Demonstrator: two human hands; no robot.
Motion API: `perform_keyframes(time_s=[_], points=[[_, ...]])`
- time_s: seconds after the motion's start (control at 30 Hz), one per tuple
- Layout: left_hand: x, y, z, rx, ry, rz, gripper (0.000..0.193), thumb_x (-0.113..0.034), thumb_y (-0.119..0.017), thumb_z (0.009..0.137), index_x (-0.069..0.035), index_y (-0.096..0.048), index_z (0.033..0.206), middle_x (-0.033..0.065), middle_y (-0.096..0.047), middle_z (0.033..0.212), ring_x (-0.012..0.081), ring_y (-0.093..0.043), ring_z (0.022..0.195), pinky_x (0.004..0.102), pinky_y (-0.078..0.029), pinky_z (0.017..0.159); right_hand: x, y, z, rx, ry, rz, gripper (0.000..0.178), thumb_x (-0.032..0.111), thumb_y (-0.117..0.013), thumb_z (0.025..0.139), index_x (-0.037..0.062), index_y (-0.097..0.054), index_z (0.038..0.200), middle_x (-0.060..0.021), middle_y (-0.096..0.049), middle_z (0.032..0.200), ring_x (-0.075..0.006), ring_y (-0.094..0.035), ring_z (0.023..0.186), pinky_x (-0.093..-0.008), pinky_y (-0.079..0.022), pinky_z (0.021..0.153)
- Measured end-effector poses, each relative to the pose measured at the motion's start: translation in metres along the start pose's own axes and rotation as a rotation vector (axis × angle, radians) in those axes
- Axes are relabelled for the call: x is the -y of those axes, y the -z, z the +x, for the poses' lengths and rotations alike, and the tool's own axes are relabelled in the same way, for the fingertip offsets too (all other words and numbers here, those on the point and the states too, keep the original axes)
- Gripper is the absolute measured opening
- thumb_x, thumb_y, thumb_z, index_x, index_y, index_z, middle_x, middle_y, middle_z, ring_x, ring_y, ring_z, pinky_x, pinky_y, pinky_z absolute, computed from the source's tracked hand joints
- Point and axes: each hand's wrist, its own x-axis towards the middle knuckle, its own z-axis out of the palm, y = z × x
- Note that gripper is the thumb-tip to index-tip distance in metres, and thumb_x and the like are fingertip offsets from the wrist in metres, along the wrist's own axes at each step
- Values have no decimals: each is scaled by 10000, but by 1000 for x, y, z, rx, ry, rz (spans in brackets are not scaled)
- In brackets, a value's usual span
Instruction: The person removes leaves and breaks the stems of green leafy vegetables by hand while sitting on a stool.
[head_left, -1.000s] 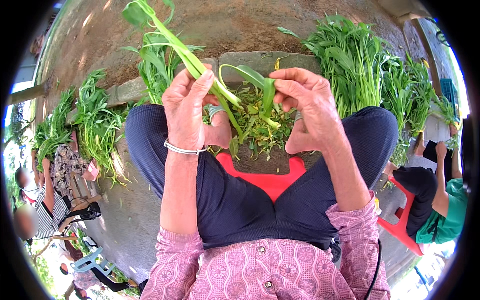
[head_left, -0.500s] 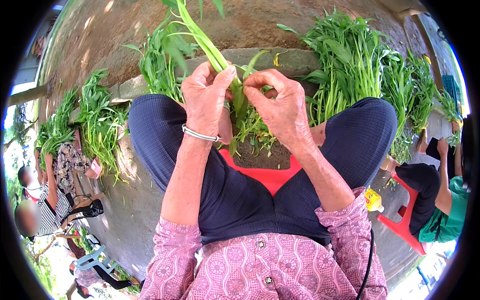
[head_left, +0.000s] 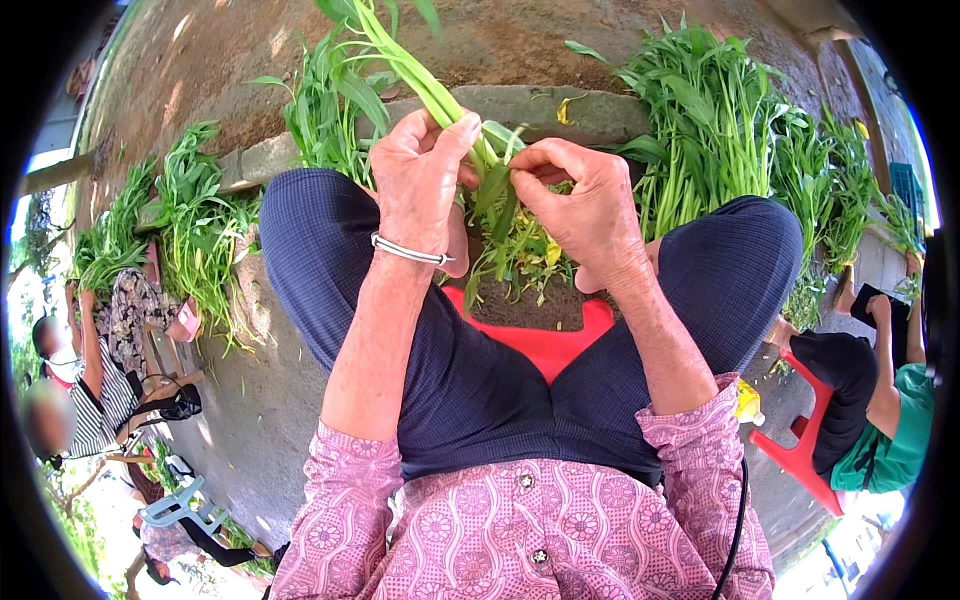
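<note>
My left hand (head_left: pixel 415 190) is closed round several pale green stems of a leafy vegetable (head_left: pixel 425 92), which looks like water spinach. The stems slant up and to the left, with leaves at the far end. Just right of it, my right hand (head_left: pixel 590 205) pinches with thumb and forefinger at a green leaf (head_left: pixel 493 192) hanging by the stems' lower end. Below both hands, loose green and yellowish leaves (head_left: pixel 520 262) lie in a heap between my legs.
I sit on a red plastic stool (head_left: pixel 545 348). Leafy bunches stand ahead to the right (head_left: pixel 690 130) and left (head_left: pixel 325 120), along a stone curb (head_left: pixel 520 110). A yellow bottle (head_left: pixel 748 402) is by my right elbow. Other people sit at far left and right, one in green (head_left: pixel 890 435).
My right hand has shifted slightly right, away from the left, still pinching by the stems. The left hand keeps its grip on the stems. The whole view has moved a little.
</note>
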Motion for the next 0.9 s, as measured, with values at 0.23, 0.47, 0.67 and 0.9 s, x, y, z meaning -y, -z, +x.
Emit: perform_keyframes(time_s=[0.23,0.47,0.67,0.9], points=[[0,3,0,-24,48,-52,159,-115,-684,826,25,-653,894,46,-641,757,101,-585,605,225,-478,504,-3,6,-1,44,142,-62,94,32,-641,732,-24,-641,807,-130,-665,768,-237,-673,688,-310,-525,630],[1,3,-1,-12,63,-84,141,-117,-687,826,14,-649,861,48,-643,755,103,-586,606,222,-485,507,-3,6,-2,81,17,-12,105,67,-676,750,-18,-644,802,-114,-663,725,-190,-663,655,-295,-519,610],[1,2,-1,-21,82,-104,115,-108,-682,825,1,-650,839,43,-639,733,100,-584,594,224,-486,507,-4,1,-4,31,-31,-12,124,97,-694,756,-9,-647,799,-104,-666,711,-178,-655,630,-296,-513,596],[0,2,-2,-33,115,-126,104,-101,-681,822,-3,-650,808,45,-637,718,100,-580,580,224,-486,502,-5,3,-6,43,18,-63,128,90,-697,742,-10,-627,781,-109,-656,721,-214,-655,645,-315,-510,599]])
